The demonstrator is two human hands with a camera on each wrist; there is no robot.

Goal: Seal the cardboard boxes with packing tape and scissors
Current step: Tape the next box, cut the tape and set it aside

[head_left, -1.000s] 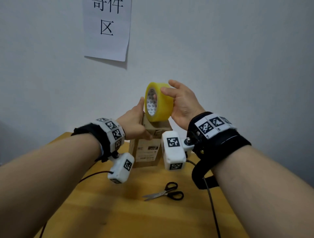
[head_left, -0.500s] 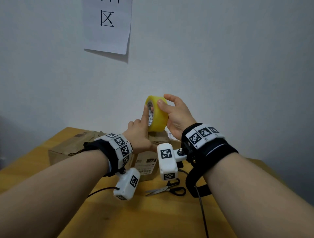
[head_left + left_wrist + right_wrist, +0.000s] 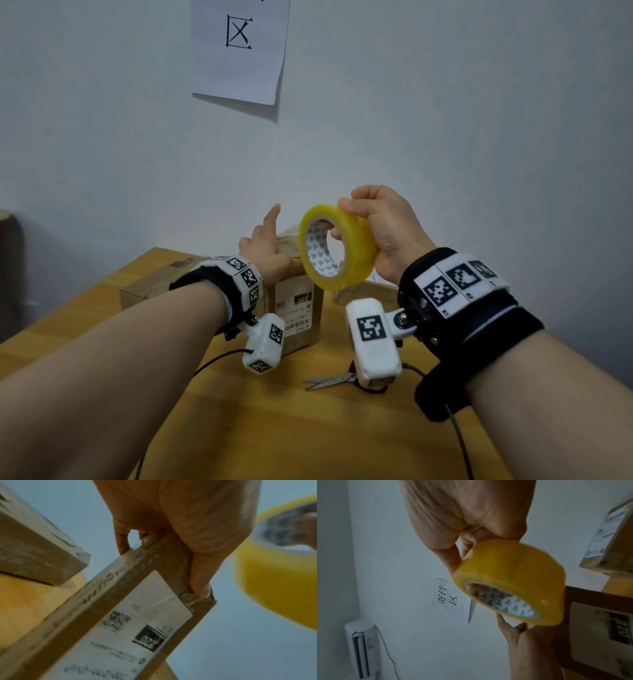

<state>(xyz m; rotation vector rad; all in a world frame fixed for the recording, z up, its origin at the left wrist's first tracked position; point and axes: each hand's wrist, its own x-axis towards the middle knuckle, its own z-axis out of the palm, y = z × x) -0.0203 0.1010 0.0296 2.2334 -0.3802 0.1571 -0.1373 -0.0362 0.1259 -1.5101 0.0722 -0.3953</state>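
An upright cardboard box [image 3: 298, 308] with a white label stands mid-table. My left hand [image 3: 263, 253] rests on its top; in the left wrist view the thumb [image 3: 200, 588] and a far finger [image 3: 121, 545] straddle the box [image 3: 137, 628] at its upper edge. The index finger sticks up. To the right, above the box, my right hand [image 3: 387, 226] grips a yellow roll of packing tape [image 3: 356, 253], thumb on the outside and fingers through the core [image 3: 513, 568]. Black-handled scissors [image 3: 330, 381] lie shut on the table in front, partly hidden by the wrist camera.
A flat cardboard box [image 3: 154, 287] lies at the back left of the wooden table [image 3: 274, 428], another box [image 3: 363, 291] behind the tape at the right. A paper sign [image 3: 239, 51] hangs on the wall. Cables trail from both wrists across the table.
The tape roll has come away from my left fingers, moved right and turned its core toward me. My left hand dropped onto the top of the upright box.
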